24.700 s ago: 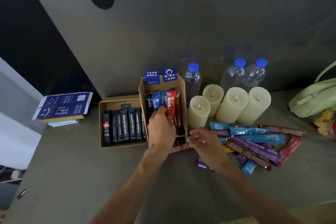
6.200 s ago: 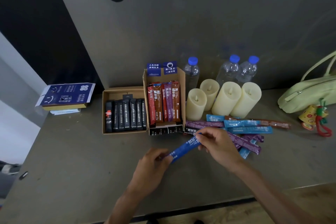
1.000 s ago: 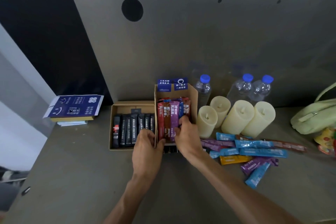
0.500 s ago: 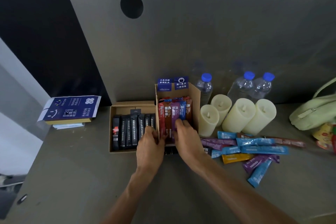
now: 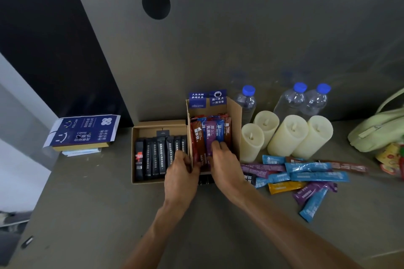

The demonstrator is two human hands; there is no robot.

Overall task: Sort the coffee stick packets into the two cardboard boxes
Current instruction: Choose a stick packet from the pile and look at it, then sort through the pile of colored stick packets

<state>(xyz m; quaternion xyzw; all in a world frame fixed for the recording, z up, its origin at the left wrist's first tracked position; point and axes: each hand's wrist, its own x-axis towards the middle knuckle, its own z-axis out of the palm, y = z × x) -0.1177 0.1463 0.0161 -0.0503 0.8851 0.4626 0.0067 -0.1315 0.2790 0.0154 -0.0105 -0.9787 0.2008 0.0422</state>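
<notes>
In the tall box [image 5: 235,116], both hands' grips [image 5: 181,172] [image 5: 223,159] press coloured packets [image 5: 209,135]; closure unclear; lid [image 5: 85,131] reads "COFFEE".

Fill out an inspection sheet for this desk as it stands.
Surface: grey table, dull, bare at the front.
Job's things: low box holds black packets; tall box holds coloured packets; loose packets lie to its right.
Clutter: four candles, three water bottles, green bag, blue booklet stack.
Grippers: left hand at the tall box's left wall; right hand fingers on the coloured packets.
Cables: nothing seen.
Surroundings: grey panel with holes behind.
</notes>
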